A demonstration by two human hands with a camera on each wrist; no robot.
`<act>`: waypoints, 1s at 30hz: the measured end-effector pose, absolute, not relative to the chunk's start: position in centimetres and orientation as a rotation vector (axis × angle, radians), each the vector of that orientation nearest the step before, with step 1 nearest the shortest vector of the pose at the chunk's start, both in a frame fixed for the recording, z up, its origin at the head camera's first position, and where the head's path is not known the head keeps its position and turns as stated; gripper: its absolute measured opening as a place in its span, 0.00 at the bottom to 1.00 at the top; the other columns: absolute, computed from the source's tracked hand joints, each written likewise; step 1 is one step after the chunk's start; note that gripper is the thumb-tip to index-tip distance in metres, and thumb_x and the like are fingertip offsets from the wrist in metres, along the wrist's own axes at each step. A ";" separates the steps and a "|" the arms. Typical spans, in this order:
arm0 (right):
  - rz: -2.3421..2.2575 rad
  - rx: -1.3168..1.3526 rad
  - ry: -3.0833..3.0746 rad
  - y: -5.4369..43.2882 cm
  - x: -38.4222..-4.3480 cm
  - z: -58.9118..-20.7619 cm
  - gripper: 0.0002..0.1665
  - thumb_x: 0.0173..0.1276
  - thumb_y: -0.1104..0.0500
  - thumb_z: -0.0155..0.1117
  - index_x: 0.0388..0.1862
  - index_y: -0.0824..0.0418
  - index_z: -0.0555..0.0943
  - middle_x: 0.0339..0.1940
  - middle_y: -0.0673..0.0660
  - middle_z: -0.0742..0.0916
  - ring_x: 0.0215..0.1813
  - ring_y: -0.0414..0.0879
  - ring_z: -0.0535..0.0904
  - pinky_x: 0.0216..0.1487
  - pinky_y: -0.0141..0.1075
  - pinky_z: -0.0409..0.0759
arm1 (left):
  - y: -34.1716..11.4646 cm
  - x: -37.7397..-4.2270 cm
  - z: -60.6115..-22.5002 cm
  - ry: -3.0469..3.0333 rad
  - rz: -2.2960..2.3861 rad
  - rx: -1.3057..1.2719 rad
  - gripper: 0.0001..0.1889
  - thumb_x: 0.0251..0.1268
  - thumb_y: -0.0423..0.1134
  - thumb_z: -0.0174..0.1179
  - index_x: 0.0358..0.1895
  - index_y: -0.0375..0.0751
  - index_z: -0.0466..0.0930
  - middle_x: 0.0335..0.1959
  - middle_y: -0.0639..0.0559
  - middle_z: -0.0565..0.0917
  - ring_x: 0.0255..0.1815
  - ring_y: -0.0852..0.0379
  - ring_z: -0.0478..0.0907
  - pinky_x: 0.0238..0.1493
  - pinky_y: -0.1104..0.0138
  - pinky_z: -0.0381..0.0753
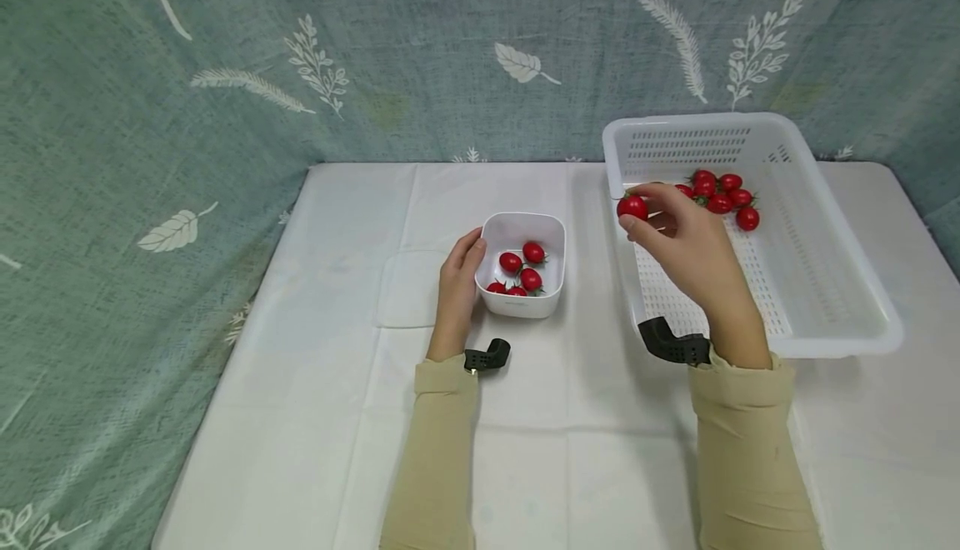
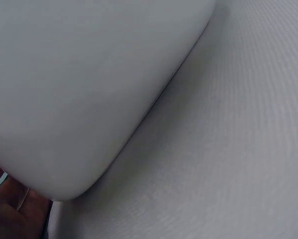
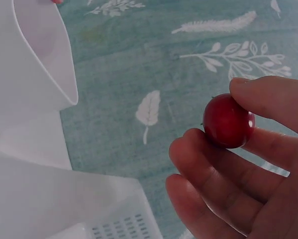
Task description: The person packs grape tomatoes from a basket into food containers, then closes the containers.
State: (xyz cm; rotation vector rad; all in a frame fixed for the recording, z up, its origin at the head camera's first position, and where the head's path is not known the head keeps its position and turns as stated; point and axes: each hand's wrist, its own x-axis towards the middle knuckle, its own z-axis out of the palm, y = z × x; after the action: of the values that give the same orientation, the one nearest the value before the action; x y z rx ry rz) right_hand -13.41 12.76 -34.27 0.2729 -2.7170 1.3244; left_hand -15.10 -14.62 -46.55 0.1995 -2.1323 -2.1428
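My right hand (image 1: 693,250) pinches a red cherry tomato (image 1: 632,207) between thumb and fingers, above the left rim of a large white plastic basket (image 1: 847,242). In the right wrist view the cherry tomato (image 3: 228,121) sits between thumb and index finger, the other fingers loosely bent. Several cherry tomatoes (image 1: 718,202) lie clustered toward the back of the basket. My left hand (image 1: 456,287) rests along the left side of a small white square container (image 1: 517,307), its fingers fairly straight. Several tomatoes (image 1: 531,279) lie inside. The container (image 2: 89,84) hides most of this hand in the left wrist view.
A flat translucent square lid (image 1: 408,287) lies on the white-covered table (image 1: 300,417), left of the small container. A green leaf-patterned cloth (image 1: 450,58) hangs behind the table and along its left side. The basket's raised walls stand around its tomatoes.
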 end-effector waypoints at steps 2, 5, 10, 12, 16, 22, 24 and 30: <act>1.336 0.285 -2.688 12.7 -13.3 -34.5 0.27 0.59 0.39 0.55 0.55 0.48 0.73 0.43 0.50 0.81 0.39 0.43 0.79 0.43 0.44 0.74 | -14.6 -15.1 -46.6 -2.129 -2.145 0.196 0.22 0.60 0.57 0.51 0.56 0.54 0.73 0.55 0.60 0.73 0.56 0.62 0.67 0.58 0.65 0.64; 1.356 0.302 -2.653 12.7 -13.2 -34.7 0.26 0.60 0.40 0.56 0.55 0.49 0.73 0.41 0.50 0.81 0.38 0.42 0.79 0.41 0.41 0.74 | -14.5 -15.1 -46.6 -2.125 -2.144 0.194 0.22 0.60 0.56 0.51 0.56 0.54 0.73 0.55 0.60 0.73 0.56 0.61 0.68 0.58 0.64 0.64; 1.393 0.280 -2.636 12.6 -12.8 -35.3 0.26 0.60 0.41 0.56 0.56 0.48 0.72 0.43 0.49 0.81 0.38 0.42 0.79 0.42 0.41 0.75 | -14.2 -15.2 -46.5 -2.124 -2.136 0.195 0.21 0.60 0.57 0.52 0.55 0.55 0.73 0.55 0.60 0.73 0.55 0.62 0.68 0.57 0.65 0.65; 1.407 0.265 -2.639 12.4 -12.7 -35.5 0.26 0.60 0.40 0.56 0.56 0.47 0.72 0.43 0.49 0.81 0.40 0.42 0.79 0.43 0.41 0.76 | -14.2 -15.2 -46.5 -2.127 -2.127 0.196 0.22 0.59 0.57 0.52 0.55 0.55 0.73 0.54 0.61 0.73 0.55 0.62 0.68 0.57 0.65 0.65; 1.430 0.270 -2.640 11.9 -12.4 -36.0 0.26 0.60 0.40 0.56 0.55 0.46 0.72 0.43 0.47 0.81 0.40 0.41 0.78 0.42 0.41 0.77 | -14.3 -15.2 -46.7 -2.136 -2.117 0.193 0.22 0.60 0.57 0.51 0.55 0.55 0.73 0.54 0.61 0.73 0.55 0.62 0.68 0.57 0.65 0.65; 1.406 0.349 -2.643 10.8 -12.4 -36.4 0.25 0.59 0.40 0.57 0.54 0.47 0.73 0.42 0.47 0.82 0.40 0.40 0.77 0.42 0.39 0.77 | -14.4 -14.7 -45.6 -2.141 -2.125 0.180 0.21 0.64 0.51 0.50 0.58 0.48 0.71 0.57 0.55 0.72 0.56 0.61 0.68 0.58 0.65 0.64; 1.406 0.373 -2.639 10.4 -12.4 -36.5 0.26 0.59 0.41 0.58 0.54 0.48 0.73 0.42 0.48 0.82 0.40 0.41 0.77 0.42 0.39 0.77 | -14.3 -14.4 -45.1 -2.141 -2.123 0.171 0.21 0.65 0.49 0.49 0.58 0.45 0.71 0.57 0.53 0.72 0.56 0.60 0.68 0.58 0.64 0.64; 1.395 0.428 -2.645 9.5 -12.2 -36.8 0.24 0.59 0.42 0.59 0.53 0.49 0.74 0.41 0.47 0.82 0.38 0.40 0.77 0.40 0.36 0.77 | -14.0 -14.0 -44.3 -2.155 -2.106 0.162 0.22 0.65 0.49 0.48 0.58 0.44 0.70 0.57 0.52 0.72 0.56 0.60 0.67 0.58 0.64 0.64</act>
State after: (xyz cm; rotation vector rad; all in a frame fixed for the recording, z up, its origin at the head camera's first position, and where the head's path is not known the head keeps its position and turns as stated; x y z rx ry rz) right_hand -12.18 9.53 -36.83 0.4278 -2.6449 1.3950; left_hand -13.95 -14.02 -44.33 0.1618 -2.1546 -2.1065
